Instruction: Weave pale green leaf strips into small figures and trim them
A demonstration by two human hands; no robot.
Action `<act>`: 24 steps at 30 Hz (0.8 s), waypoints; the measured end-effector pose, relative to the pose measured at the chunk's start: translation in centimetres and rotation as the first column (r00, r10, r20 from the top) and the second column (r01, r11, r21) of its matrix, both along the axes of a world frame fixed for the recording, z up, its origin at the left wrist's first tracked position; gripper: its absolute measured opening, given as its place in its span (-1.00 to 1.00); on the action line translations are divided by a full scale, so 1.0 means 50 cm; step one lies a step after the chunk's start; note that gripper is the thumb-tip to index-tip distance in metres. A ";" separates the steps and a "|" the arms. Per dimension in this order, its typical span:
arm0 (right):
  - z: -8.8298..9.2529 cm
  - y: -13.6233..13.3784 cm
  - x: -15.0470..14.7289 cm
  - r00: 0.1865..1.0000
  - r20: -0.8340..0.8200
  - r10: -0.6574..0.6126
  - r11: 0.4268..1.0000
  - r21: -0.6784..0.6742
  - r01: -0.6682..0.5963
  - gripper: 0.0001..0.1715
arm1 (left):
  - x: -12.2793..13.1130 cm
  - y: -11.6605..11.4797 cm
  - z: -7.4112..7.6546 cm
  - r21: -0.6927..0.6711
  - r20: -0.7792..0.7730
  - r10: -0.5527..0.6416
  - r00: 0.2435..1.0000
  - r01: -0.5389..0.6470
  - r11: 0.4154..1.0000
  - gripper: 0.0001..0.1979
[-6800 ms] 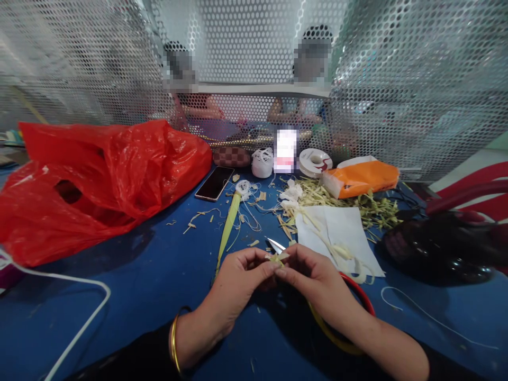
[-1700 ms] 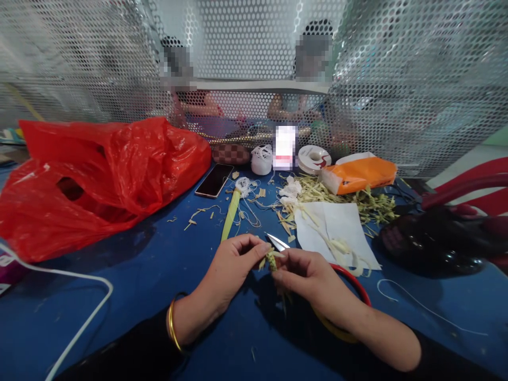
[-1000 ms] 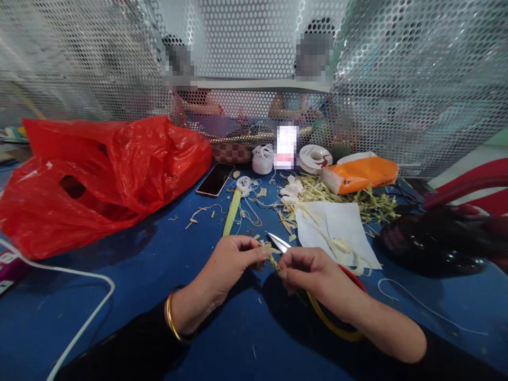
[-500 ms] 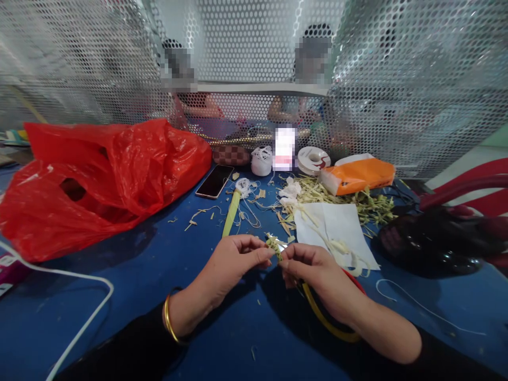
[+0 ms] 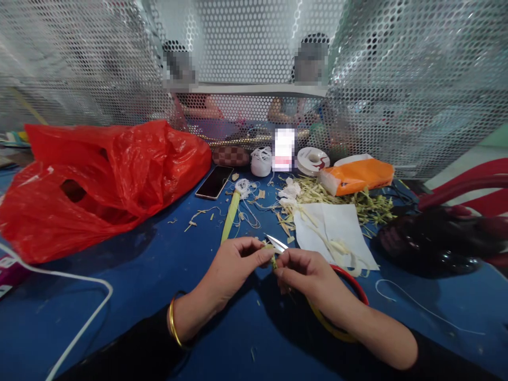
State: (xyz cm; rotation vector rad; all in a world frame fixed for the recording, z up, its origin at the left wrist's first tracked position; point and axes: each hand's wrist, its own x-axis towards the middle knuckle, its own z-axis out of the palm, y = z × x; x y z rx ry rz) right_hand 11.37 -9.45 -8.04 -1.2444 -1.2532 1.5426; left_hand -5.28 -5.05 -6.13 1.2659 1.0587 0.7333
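My left hand, a gold bangle at its wrist, pinches a small pale-green piece of plant fibre between thumb and fingers. My right hand is closed on the lower right side of the same piece. The fingertips hide part of it. Beneath my right hand is a pair of scissors; the silver blade points up and left past the fingers, and the red and yellow handles show behind the hand. Beyond my left hand lies a flat green strip with white thread at its far end.
A red plastic bag fills the left. Behind are a dark phone, a thread ball, a lit screen, a spool and an orange packet. Plant scraps and white paper lie right, near a black object.
My right hand has shifted slightly left, and more of the scissors' blade and red handle shows. The plant piece has turned a little between the fingers.
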 end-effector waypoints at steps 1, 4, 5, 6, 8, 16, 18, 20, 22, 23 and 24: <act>0.000 -0.001 0.001 1.000 0.024 0.002 0.999 0.035 -0.003 -0.81 | 0.000 -0.001 -0.001 0.014 -0.013 -0.003 1.000 0.003 1.000 -0.83; 0.003 0.002 0.003 0.994 0.078 -0.078 0.985 0.157 0.065 -0.80 | 0.000 -0.005 0.000 0.065 -0.080 -0.032 0.996 0.037 0.997 -0.82; 0.005 0.004 0.004 0.991 0.078 -0.109 0.979 0.182 0.093 -0.80 | -0.001 -0.007 0.001 0.081 -0.112 -0.047 0.993 0.057 0.995 -0.81; 0.007 0.006 0.004 0.990 0.070 -0.119 0.977 0.187 0.105 -0.79 | -0.001 -0.009 0.002 0.095 -0.145 -0.063 0.987 0.078 0.992 -0.81; 0.010 0.010 0.005 0.995 0.034 -0.096 0.985 0.146 0.090 -0.78 | 0.000 -0.012 0.004 0.132 -0.216 -0.090 0.972 0.120 0.984 -0.82; 0.019 0.010 0.010 0.980 0.189 -0.066 0.980 0.196 0.029 -0.80 | 0.005 -0.013 -0.001 0.184 -0.300 -0.117 0.947 0.178 0.967 -0.87; 0.023 0.015 0.015 0.993 0.103 -0.059 0.992 0.121 0.046 -0.75 | 0.004 -0.009 -0.004 0.140 -0.226 -0.098 0.969 0.132 0.981 -0.80; 0.025 0.027 0.027 0.979 -0.089 -0.182 0.983 0.021 0.184 -0.71 | 0.001 -0.003 -0.006 0.112 -0.166 -0.015 0.986 0.034 0.993 -0.71; 0.023 0.047 0.050 0.871 -0.282 -0.403 0.913 -0.056 0.405 -0.68 | -0.003 0.003 -0.009 0.111 -0.134 0.068 0.989 -0.054 0.992 -0.70; 0.022 0.058 0.066 0.811 -0.332 -0.481 0.869 -0.061 0.491 -0.68 | -0.004 0.005 -0.010 0.119 -0.122 0.092 0.988 -0.077 0.990 -0.71; 0.020 0.071 0.086 0.769 -0.357 -0.530 0.834 -0.055 0.549 -0.67 | -0.006 0.007 -0.012 0.122 -0.115 0.098 0.989 -0.084 0.989 -0.73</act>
